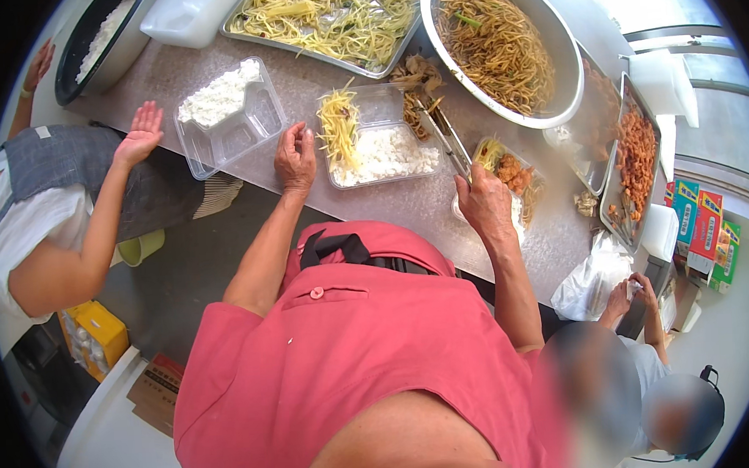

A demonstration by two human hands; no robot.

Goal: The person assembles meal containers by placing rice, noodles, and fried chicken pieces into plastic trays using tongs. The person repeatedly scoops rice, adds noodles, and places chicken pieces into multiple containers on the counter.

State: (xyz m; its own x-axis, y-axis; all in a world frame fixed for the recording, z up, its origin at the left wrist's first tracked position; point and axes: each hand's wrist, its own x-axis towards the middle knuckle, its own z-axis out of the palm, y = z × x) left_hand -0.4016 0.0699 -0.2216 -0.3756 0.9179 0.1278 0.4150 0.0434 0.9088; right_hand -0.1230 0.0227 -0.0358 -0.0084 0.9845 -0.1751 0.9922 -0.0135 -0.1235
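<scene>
In front of me lies a clear plastic meal tray (334,183) with white rice (391,153) and pale yellow potato shreds (338,127). My left hand (295,159) is beside the tray's left edge, its fingers loosely bent with nothing seen in them. My right hand (485,201) grips metal tongs (447,137), which slant toward the tray's right side. Brown noodles (414,113) are at the tongs' tips, along that side. Under and beyond my right hand is another filled meal tray (514,176), with orange-brown meat pieces, yellow shreds and noodles, partly hidden.
Left stands a meal tray (206,165) with rice, near a co-worker's open hand (141,136) and a dark rice pot (68,80). Behind are a metal pan of shreds (353,64) and a white basin of noodles (575,96). Right, another person's hands (628,297) touch a white bag (593,278) near a meat pan (633,165).
</scene>
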